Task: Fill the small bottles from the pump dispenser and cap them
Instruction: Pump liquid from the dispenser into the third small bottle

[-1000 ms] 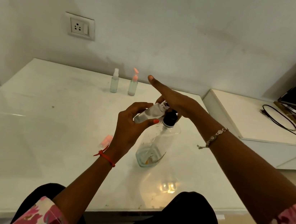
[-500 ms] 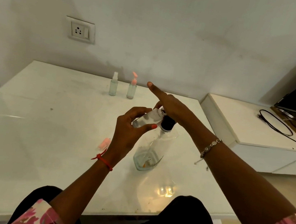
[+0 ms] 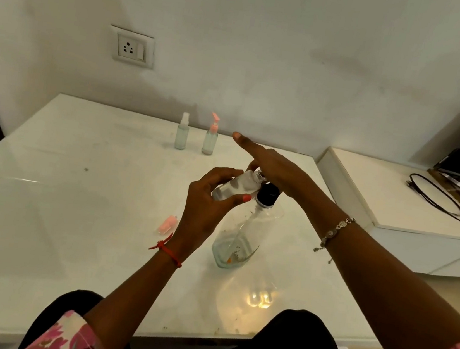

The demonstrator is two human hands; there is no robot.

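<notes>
Gripping a small clear bottle [image 3: 236, 186], the left hand [image 3: 205, 212] has its fingers [image 3: 217, 172] curled over the top of the glass. Its thumb, the nail painted coral, is pressed against the underside. The bottle is held tilted in the air above the surface [image 3: 71, 212], its open neck pointing up and away from those fingers toward the right hand [image 3: 278, 167]. The neck sits right at the bent fingers of that hand, just above the black collar [image 3: 267, 194] of the pump dispenser [image 3: 240, 240].

The right hand lies over the top of the dispenser and hides the pump head. Its forefinger [image 3: 244, 142] is stretched out straight, pointing away, while the other fingers bend down beside the small bottle's mouth. Whether they clasp the pump head or only press on it cannot be told.

The dispenser, a clear bottle with a tube running down inside it, stands on the surface directly below both sets of fingers. A pink cap [image 3: 169, 222] lies on the surface below the left fingers and to their outer side, just beside the left wrist, which carries a red thread [image 3: 169, 251]. A beaded bracelet [image 3: 335, 232] hangs on the right wrist.

Well beyond the fingertips, near the wall, two more small bottles stand upright side by side, one with a white spray top [image 3: 181, 135] and one with a pink pump top [image 3: 210, 138]. A wall socket [image 3: 131, 47] is set above them. Far out past the right arm, a black cable [image 3: 436, 195] lies on a low white cabinet [image 3: 366, 198].
</notes>
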